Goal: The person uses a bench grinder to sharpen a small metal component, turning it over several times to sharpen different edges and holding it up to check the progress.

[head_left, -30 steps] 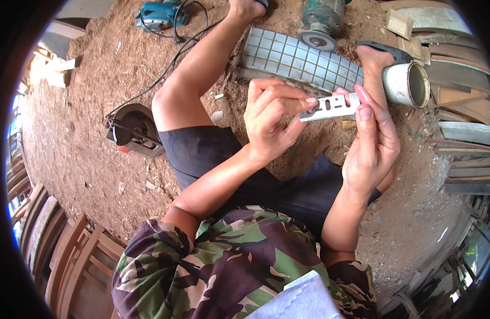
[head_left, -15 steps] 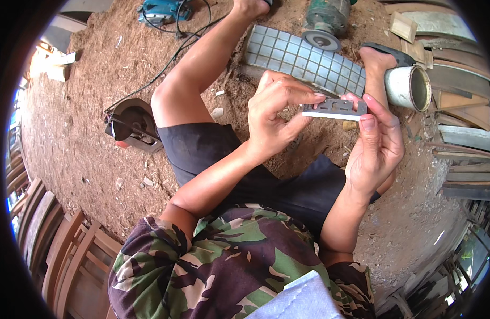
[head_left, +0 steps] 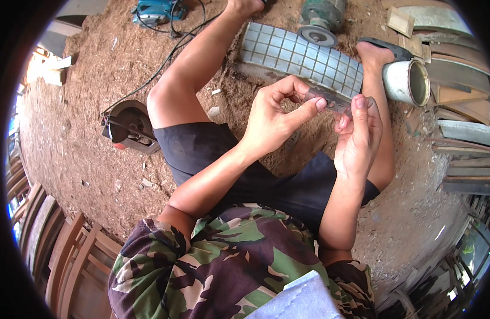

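Observation:
A flat, slotted metal planer blade [head_left: 336, 102] is held up between my two hands, above the gap between my legs. My left hand [head_left: 274, 119] pinches its left end, thumb on the near face and fingers behind. At the other end, my right hand [head_left: 356, 138] grips it between an upright thumb and curled fingers, which partly cover that end. Just beyond the hands lies a slab of pale blue tiles [head_left: 303, 56]. Past the slab stands a green bench grinder [head_left: 324, 13] with a round grinding wheel [head_left: 318, 36].
A white pail [head_left: 398, 82] lies tipped by my right foot. To the left sits a dark round-guarded power tool [head_left: 131, 125]; a blue power tool [head_left: 153, 11] with a black cable is farther off. Wood pieces [head_left: 465, 98] line the right, wooden frames [head_left: 69, 266] the lower left.
The blade has been tilted; its bright long edge no longer shows. My left thumb has moved onto its face, and my right hand has shifted left and turned.

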The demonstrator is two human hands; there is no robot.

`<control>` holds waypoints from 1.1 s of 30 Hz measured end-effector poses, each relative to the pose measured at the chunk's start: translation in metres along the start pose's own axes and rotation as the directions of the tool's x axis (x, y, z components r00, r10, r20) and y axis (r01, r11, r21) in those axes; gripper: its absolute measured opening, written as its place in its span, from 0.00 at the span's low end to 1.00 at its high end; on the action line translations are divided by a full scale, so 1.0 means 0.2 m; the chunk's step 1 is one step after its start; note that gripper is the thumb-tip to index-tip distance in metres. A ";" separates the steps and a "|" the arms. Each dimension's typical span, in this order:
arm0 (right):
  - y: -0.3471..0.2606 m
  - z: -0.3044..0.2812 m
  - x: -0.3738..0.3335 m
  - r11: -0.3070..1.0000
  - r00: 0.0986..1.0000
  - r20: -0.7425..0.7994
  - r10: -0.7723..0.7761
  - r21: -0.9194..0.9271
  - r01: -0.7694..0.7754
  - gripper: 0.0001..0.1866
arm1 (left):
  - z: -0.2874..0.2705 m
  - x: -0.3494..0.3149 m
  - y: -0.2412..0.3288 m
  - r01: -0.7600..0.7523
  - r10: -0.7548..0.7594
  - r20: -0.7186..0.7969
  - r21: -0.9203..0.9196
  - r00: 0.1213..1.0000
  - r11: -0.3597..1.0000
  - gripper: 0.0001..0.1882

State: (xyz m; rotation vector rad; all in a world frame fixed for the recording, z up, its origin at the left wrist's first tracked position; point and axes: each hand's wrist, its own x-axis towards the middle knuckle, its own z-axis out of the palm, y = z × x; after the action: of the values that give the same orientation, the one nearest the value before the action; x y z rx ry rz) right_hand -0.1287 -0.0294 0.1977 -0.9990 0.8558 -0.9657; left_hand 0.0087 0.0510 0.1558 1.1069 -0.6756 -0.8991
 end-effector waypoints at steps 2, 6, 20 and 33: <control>0.02 0.00 0.01 1.000 1.000 0.000 0.006 0.025 -0.005 0.13 | 0.00 0.00 0.00 0.019 -0.019 0.006 0.003 1.000 1.000 0.08; 0.02 0.02 0.00 0.998 0.999 -0.037 0.032 0.049 -0.030 0.12 | 0.00 -0.01 0.00 0.082 -0.082 0.001 -0.034 0.997 0.996 0.08; 0.05 -0.01 0.00 1.000 1.000 -0.005 0.024 -0.003 -0.024 0.11 | 0.00 -0.01 -0.01 0.175 -0.170 0.041 -0.159 0.985 0.972 0.08; 0.08 -0.03 0.03 0.999 1.000 -0.020 0.021 0.043 -0.020 0.12 | 0.01 -0.01 -0.05 0.187 -0.179 0.062 -0.174 0.982 0.967 0.07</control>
State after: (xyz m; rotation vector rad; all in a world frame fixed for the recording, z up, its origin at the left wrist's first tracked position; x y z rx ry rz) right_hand -0.1281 -0.0320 0.1800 -0.9440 0.8578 -0.9748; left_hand 0.0047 0.0498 0.1472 1.0003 -0.5238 -1.1246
